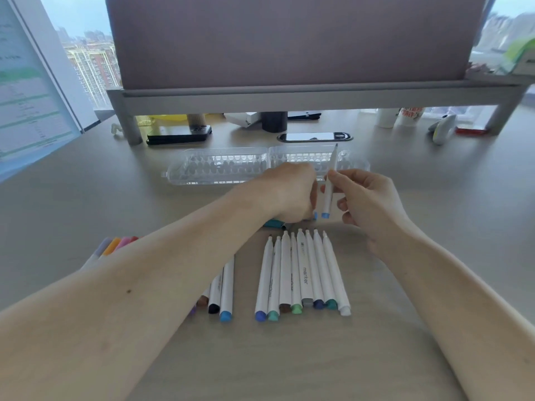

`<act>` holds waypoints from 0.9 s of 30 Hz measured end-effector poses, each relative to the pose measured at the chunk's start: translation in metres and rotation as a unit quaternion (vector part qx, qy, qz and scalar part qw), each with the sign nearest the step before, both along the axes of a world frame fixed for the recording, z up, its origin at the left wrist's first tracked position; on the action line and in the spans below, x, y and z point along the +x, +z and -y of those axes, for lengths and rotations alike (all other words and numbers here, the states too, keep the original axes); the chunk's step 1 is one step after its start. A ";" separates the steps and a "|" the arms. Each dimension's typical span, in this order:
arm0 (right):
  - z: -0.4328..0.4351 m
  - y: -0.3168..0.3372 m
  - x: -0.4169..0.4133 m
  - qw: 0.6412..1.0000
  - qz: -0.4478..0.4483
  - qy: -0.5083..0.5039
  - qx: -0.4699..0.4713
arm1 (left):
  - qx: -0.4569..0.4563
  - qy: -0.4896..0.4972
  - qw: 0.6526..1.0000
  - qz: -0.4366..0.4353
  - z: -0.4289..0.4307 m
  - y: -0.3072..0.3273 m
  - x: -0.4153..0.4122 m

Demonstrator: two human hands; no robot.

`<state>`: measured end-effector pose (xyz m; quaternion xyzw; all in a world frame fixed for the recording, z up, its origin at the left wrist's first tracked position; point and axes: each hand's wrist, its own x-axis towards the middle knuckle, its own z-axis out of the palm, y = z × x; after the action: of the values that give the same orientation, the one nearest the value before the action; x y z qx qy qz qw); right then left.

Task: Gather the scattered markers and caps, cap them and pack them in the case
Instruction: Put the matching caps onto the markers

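Fingers (337,176) of the right hand (367,198) pinch a white marker (328,195) near its middle, holding it almost upright above the table (434,198) — tip up, blue end down. The left hand (289,192) sits just beside it with fingers curled in. A blue bit (315,216) shows at their tips, but whether they grip it I cannot tell. A teal cap (273,223) lies partly hidden under that hand. Behind both hands the clear case (220,166) lies open on the table. Nearer the person lies a row of markers (301,273), uncapped — and a few more markers (225,287) beside the left forearm.
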<state>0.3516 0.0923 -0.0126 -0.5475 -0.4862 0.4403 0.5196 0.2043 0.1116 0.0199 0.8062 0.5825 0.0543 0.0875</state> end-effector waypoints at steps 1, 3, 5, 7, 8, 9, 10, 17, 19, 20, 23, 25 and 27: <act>0.000 0.000 0.000 1.000 -0.004 0.002 0.000 | -0.005 0.003 1.000 -0.014 -0.002 -0.002 0.003; 0.000 0.001 0.000 1.000 -0.012 0.006 0.003 | -0.012 0.005 1.000 -0.007 -0.004 -0.003 0.005; 0.001 0.001 -0.001 1.000 -0.015 0.013 0.006 | -0.021 0.006 0.999 0.047 -0.001 0.000 0.001; 0.002 0.002 -0.002 0.999 -0.020 0.027 0.006 | -0.006 0.024 0.990 0.136 0.008 0.002 -0.014; 0.003 0.003 -0.002 0.999 -0.022 0.036 0.003 | 0.014 0.043 0.981 0.191 0.014 0.001 -0.024; 0.005 0.004 -0.003 0.999 -0.021 0.048 0.000 | 0.034 0.064 0.966 0.249 0.023 0.000 -0.036; 0.007 0.005 -0.004 0.998 -0.015 0.062 -0.004 | 0.050 0.084 0.948 0.302 0.033 -0.002 -0.049; 0.030 0.015 -0.025 0.965 0.064 0.254 0.009 | 0.070 0.151 0.825 0.540 0.074 -0.013 -0.100; 0.036 0.017 -0.029 0.951 0.096 0.292 0.013 | 0.066 0.164 0.784 0.595 0.070 -0.015 -0.098; 0.039 0.017 -0.030 0.946 0.114 0.303 0.013 | 0.060 0.164 0.768 0.616 0.068 -0.016 -0.096; 0.043 0.020 -0.031 0.936 0.139 0.324 0.009 | 0.047 0.151 0.751 0.642 0.067 -0.021 -0.093; 0.044 0.021 -0.032 0.931 0.148 0.333 0.010 | 0.042 0.151 0.741 0.653 0.068 -0.022 -0.092; 0.043 0.020 -0.032 0.929 0.156 0.336 0.007 | 0.038 0.153 0.730 0.664 0.068 -0.022 -0.092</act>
<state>0.3198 0.0492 0.0076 -0.4107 -0.7196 0.4945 0.2626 0.1127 0.0435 -0.0025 0.4668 0.4890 0.6111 0.4117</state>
